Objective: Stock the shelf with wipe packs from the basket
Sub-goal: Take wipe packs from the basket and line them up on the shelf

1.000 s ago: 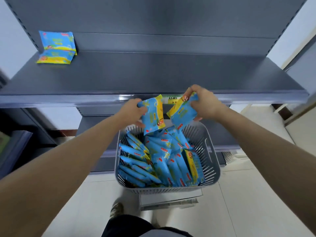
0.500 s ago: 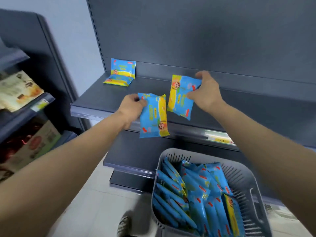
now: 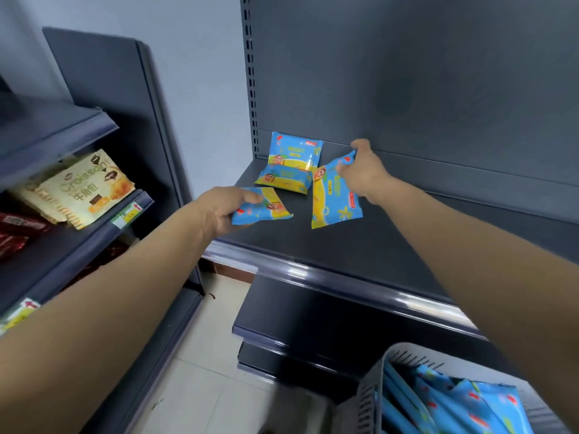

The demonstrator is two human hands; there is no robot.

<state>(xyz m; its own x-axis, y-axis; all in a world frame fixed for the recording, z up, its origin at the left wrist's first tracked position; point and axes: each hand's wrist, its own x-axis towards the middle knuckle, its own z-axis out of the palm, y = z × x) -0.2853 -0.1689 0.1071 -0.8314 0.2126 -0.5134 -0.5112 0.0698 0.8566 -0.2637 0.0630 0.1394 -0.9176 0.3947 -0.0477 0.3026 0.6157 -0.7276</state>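
Both arms are reaching out over the dark grey shelf (image 3: 391, 242) here. The left hand (image 3: 224, 209) is gripping a blue-and-yellow wipe pack (image 3: 263, 210) by its near end, thumb on top and fingers curled underneath, holding it roughly flat just over the shelf's front left part. The right hand (image 3: 363, 170) is pinching the upper corner of a second wipe pack (image 3: 335, 195), which is hanging tilted with its lower edge close to the shelf surface; whether it is touching down is hard to tell. Just beyond and between the two hands, two stocked packs (image 3: 289, 169) are sitting in the back left corner, one lying flat and the other leaning upright behind it against the back panel (image 3: 407, 73). Down at the lower right, the grey slatted basket (image 3: 371, 393) is showing more blue wipe packs (image 3: 454, 405) standing on edge inside it. Off to the left, a neighbouring shelving unit (image 3: 62, 245) is carrying beige croissant bags (image 3: 91, 186) and some red packets (image 3: 15, 230), slightly blurred.
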